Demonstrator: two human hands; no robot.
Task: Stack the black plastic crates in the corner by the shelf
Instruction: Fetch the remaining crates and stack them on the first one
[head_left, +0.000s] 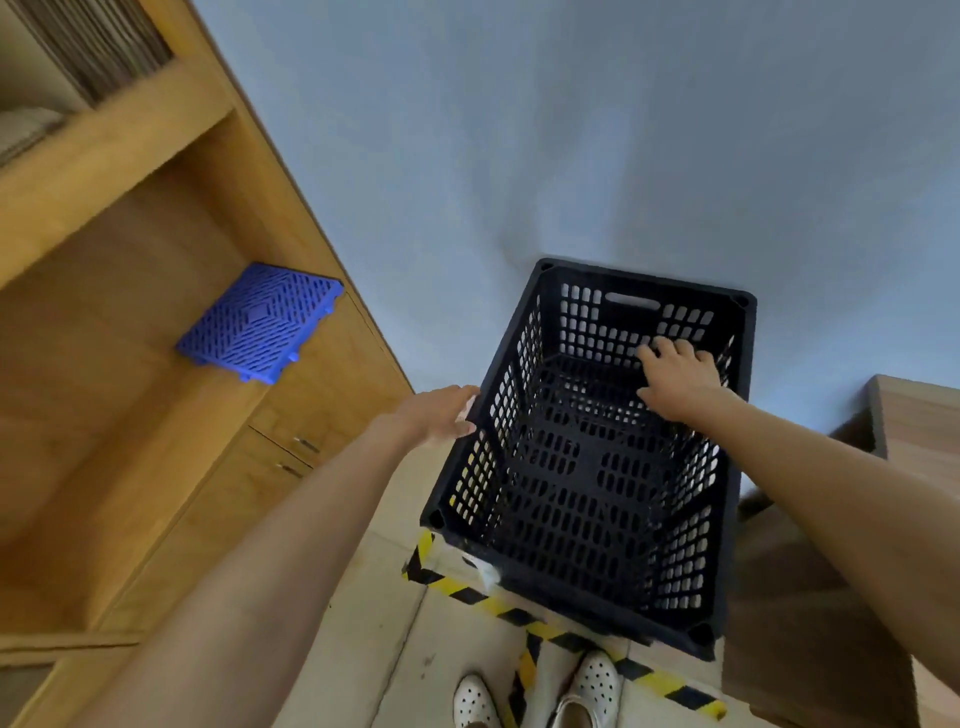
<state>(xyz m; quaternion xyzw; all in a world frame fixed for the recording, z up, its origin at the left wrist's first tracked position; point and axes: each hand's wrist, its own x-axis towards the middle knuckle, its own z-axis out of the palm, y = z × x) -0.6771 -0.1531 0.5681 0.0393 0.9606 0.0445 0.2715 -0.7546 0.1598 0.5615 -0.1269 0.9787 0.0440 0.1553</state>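
Note:
A black perforated plastic crate (571, 467) stands upright against the blue-grey wall, right of the wooden shelf unit (156, 364). Whether other crates sit beneath it cannot be seen. My left hand (441, 413) lies flat against the outside of the crate's left wall near the rim, fingers straight. My right hand (675, 376) reaches inside the crate, fingers spread toward the far wall below the handle slot.
A blue plastic grid panel (260, 322) lies on a shelf board at the left. Yellow-and-black hazard tape (519, 613) marks the floor around the crate. A wooden cabinet (831, 571) stands at the right. My white shoes (540, 696) are at the bottom edge.

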